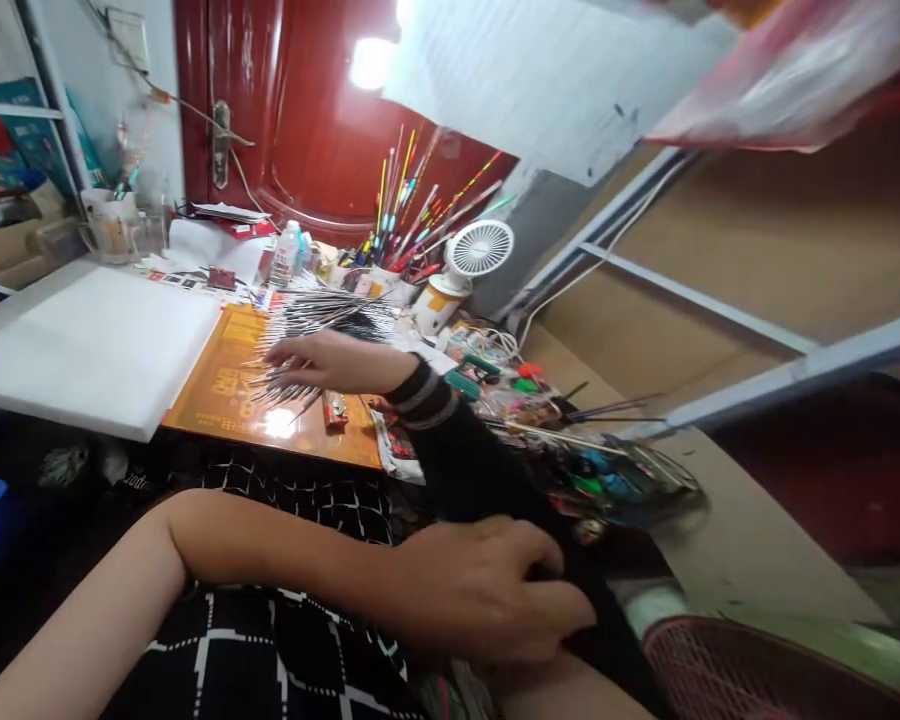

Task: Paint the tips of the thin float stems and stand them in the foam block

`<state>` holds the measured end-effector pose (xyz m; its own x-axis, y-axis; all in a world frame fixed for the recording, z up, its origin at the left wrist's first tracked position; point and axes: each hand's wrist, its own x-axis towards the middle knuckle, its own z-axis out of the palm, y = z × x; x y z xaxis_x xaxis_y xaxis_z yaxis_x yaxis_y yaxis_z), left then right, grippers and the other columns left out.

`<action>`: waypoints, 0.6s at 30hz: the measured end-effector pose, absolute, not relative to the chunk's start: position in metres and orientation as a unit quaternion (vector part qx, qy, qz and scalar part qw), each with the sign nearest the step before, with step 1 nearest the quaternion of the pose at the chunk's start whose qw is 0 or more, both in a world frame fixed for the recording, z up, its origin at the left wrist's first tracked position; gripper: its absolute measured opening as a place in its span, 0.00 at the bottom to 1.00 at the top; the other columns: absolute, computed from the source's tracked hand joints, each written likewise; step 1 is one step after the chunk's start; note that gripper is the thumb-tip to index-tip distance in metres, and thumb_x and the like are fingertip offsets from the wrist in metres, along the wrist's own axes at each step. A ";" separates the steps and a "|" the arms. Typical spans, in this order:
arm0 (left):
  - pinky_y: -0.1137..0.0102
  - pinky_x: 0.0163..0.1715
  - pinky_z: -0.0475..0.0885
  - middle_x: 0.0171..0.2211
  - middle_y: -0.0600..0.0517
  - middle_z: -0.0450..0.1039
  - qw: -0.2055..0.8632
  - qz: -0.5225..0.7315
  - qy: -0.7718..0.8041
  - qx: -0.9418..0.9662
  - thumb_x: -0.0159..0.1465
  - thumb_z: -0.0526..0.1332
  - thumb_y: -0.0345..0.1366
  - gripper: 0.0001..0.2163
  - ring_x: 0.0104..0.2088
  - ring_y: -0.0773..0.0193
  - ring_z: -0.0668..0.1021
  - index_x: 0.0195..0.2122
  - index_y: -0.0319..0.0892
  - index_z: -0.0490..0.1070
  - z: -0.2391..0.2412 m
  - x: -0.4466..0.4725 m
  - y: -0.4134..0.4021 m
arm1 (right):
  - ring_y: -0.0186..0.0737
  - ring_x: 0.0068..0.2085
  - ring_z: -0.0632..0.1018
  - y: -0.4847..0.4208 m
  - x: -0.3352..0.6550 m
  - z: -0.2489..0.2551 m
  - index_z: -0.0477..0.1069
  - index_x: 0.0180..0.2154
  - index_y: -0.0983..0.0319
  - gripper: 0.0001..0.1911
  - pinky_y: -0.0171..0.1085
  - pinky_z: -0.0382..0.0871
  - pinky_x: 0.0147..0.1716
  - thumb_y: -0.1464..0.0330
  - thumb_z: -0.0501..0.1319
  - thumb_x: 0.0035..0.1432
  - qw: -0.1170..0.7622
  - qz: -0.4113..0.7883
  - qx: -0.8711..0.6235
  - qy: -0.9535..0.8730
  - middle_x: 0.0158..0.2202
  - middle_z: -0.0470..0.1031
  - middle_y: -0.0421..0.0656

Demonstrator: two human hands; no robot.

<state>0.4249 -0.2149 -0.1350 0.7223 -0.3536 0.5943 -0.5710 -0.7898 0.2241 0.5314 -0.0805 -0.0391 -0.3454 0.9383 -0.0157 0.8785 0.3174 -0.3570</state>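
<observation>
My left hand point(487, 590) reaches across my body, its fingers curled on the black sleeve point(487, 460) that covers my right arm. The sleeve has grey bands near the wrist. Over the table, my right hand point(311, 360) is stretched out with its fingers loosely apart, and I see nothing held in it. Beneath and behind it lies a spread bundle of thin, pointed silvery-grey sticks point(322, 308). They rest partly on an orange-brown board point(232, 385) with printed characters. A small red packet point(335, 410) lies on that board, near my right wrist.
A thick white foam slab point(82, 340) covers the table's left side. Behind the sticks stand a plastic bottle point(285, 255), colourful thin rods point(405, 215) in cups, and a small white fan point(480, 248). Clutter with cables point(495, 345) fills the right. A pink basket point(720, 660) sits low right.
</observation>
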 end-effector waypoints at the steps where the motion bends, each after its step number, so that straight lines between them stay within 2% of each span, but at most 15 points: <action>1: 0.72 0.41 0.76 0.52 0.45 0.71 0.208 0.276 -0.251 0.904 0.71 0.57 0.41 0.12 0.46 0.63 0.76 0.45 0.43 0.77 -0.128 0.424 -0.212 | 0.37 0.45 0.79 -0.080 0.537 -0.029 0.70 0.56 0.64 0.17 0.38 0.70 0.49 0.62 0.60 0.70 0.089 0.133 -0.578 -0.800 0.50 0.79 0.47; 3: 0.70 0.50 0.75 0.51 0.45 0.72 0.229 0.268 -0.282 0.892 0.72 0.57 0.47 0.15 0.47 0.63 0.76 0.46 0.41 0.77 -0.114 0.419 -0.208 | 0.37 0.45 0.79 -0.079 0.549 -0.010 0.69 0.57 0.64 0.19 0.39 0.69 0.51 0.61 0.59 0.70 0.075 0.100 -0.605 -0.787 0.50 0.79 0.47; 4: 0.70 0.51 0.74 0.50 0.45 0.73 0.235 0.261 -0.309 0.884 0.72 0.57 0.48 0.16 0.47 0.63 0.76 0.46 0.41 0.77 -0.108 0.416 -0.207 | 0.37 0.46 0.78 -0.078 0.556 -0.002 0.69 0.57 0.64 0.19 0.40 0.69 0.51 0.61 0.59 0.70 0.067 0.086 -0.617 -0.780 0.50 0.79 0.46; 8: 0.72 0.43 0.76 0.43 0.48 0.77 0.211 0.263 -0.364 0.868 0.75 0.51 0.38 0.15 0.42 0.64 0.77 0.44 0.41 0.78 -0.093 0.406 -0.208 | 0.38 0.47 0.78 -0.069 0.584 0.017 0.70 0.56 0.65 0.20 0.41 0.69 0.53 0.60 0.60 0.69 0.029 0.015 -0.664 -0.747 0.50 0.78 0.45; 11: 0.70 0.45 0.76 0.39 0.47 0.78 0.184 0.288 -0.364 0.866 0.75 0.49 0.35 0.17 0.40 0.63 0.77 0.46 0.38 0.78 -0.082 0.407 -0.209 | 0.39 0.46 0.79 -0.061 0.603 0.021 0.72 0.55 0.67 0.18 0.41 0.69 0.52 0.63 0.60 0.68 -0.034 -0.046 -0.699 -0.713 0.47 0.79 0.46; 14: 0.70 0.48 0.76 0.41 0.45 0.79 0.153 0.304 -0.349 0.873 0.75 0.51 0.40 0.17 0.41 0.63 0.78 0.47 0.37 0.77 -0.070 0.411 -0.211 | 0.41 0.46 0.79 -0.059 0.618 0.025 0.75 0.52 0.69 0.16 0.40 0.69 0.52 0.66 0.60 0.67 -0.110 -0.095 -0.725 -0.673 0.43 0.80 0.47; 16: 0.72 0.46 0.76 0.43 0.47 0.79 0.113 0.298 -0.321 0.892 0.75 0.50 0.39 0.16 0.41 0.65 0.78 0.48 0.41 0.77 -0.061 0.412 -0.212 | 0.41 0.46 0.80 -0.065 0.627 0.030 0.76 0.51 0.69 0.15 0.38 0.69 0.50 0.67 0.59 0.68 -0.144 -0.107 -0.740 -0.648 0.44 0.80 0.49; 18: 0.78 0.49 0.74 0.50 0.51 0.78 0.051 0.272 -0.305 0.911 0.75 0.47 0.37 0.17 0.47 0.70 0.78 0.53 0.46 0.76 -0.052 0.411 -0.216 | 0.40 0.46 0.80 -0.073 0.636 0.035 0.75 0.52 0.68 0.16 0.35 0.68 0.48 0.67 0.57 0.69 -0.167 -0.115 -0.752 -0.628 0.45 0.81 0.50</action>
<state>0.4112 -0.2160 -0.0517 0.6663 -0.5282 0.5265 -0.5840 -0.8085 -0.0720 0.6361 -0.0727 0.0353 0.1861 0.9818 -0.0371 0.9053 -0.1566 0.3948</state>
